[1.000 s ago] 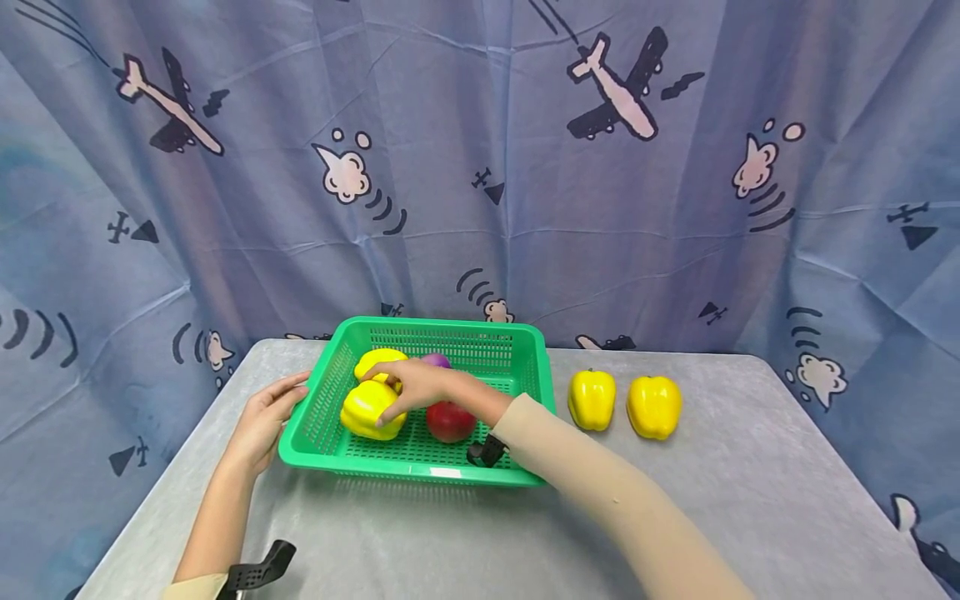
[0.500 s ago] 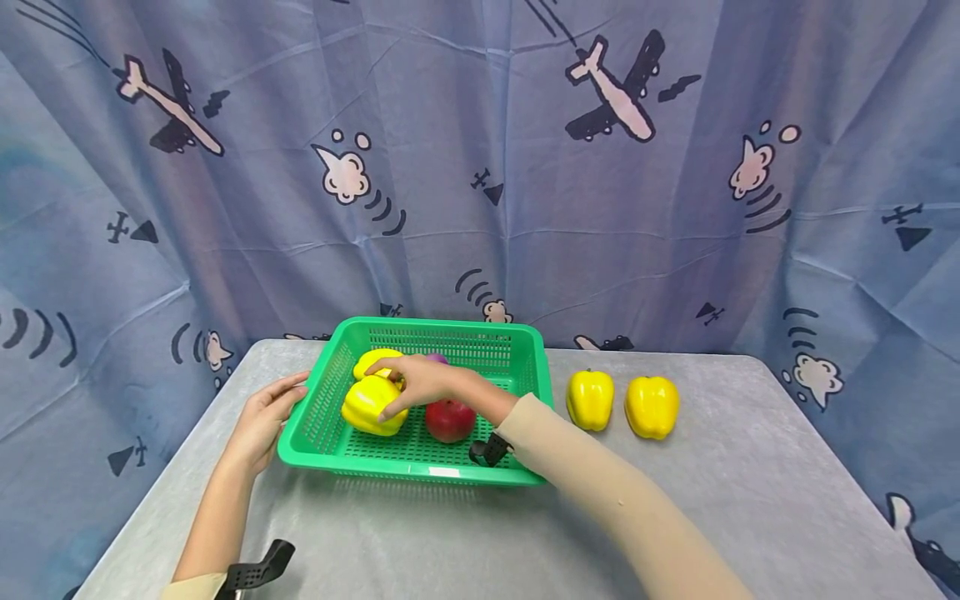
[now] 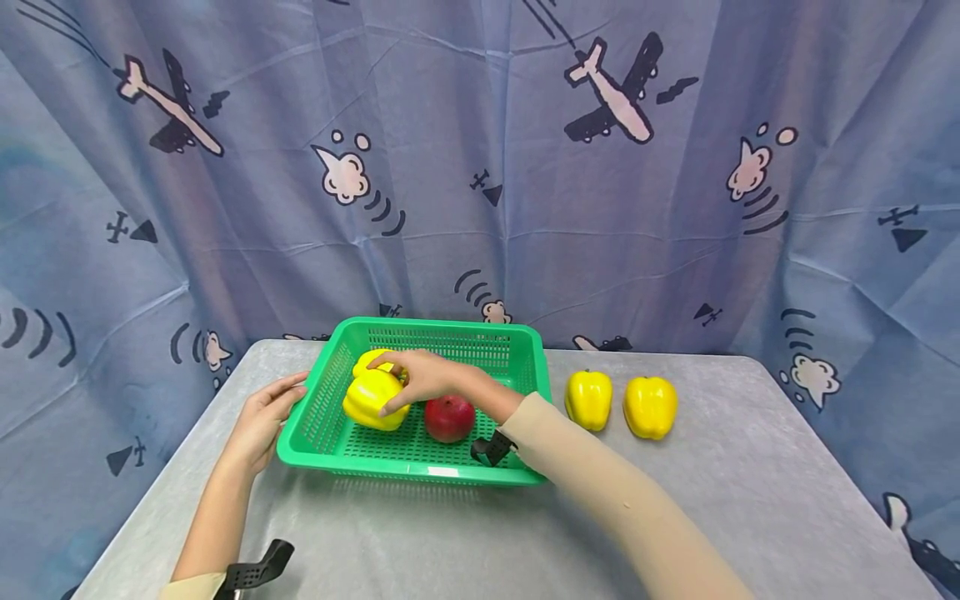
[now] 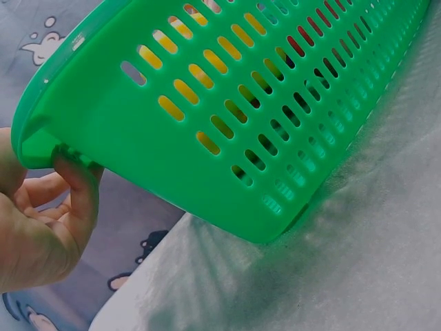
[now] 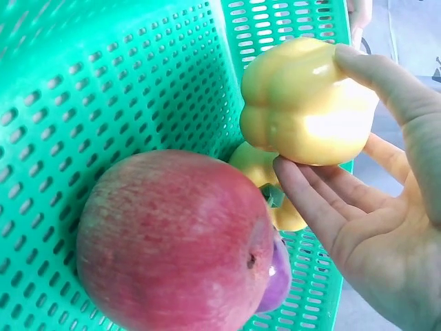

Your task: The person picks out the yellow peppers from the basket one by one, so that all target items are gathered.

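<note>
My right hand (image 3: 426, 377) pinches a yellow bell pepper (image 3: 372, 400) between thumb and fingertips inside a green plastic basket (image 3: 420, 472). In the right wrist view this bell pepper (image 5: 303, 103) is lifted over a second yellow bell pepper (image 5: 253, 162) with a green stem. A large round red fruit (image 3: 449, 419) lies in the basket beside the right wrist. Behind it a smooth purple thing (image 5: 277, 279) shows partly, mostly covered by the hand in the head view. At the basket's left end, my left hand (image 3: 262, 421) grips the rim, fingers curled beneath it (image 4: 79, 186).
Two more yellow bell peppers (image 3: 588, 400) (image 3: 650, 407) stand on the grey table (image 3: 750, 467), right of the basket. A blue curtain (image 3: 450, 167) printed with planes hangs behind the table. The right forearm crosses the basket's right front corner.
My right hand has lifted the bell pepper slightly, up and a little to the right, and covers more of the purple thing. The left hand stays on the basket rim.
</note>
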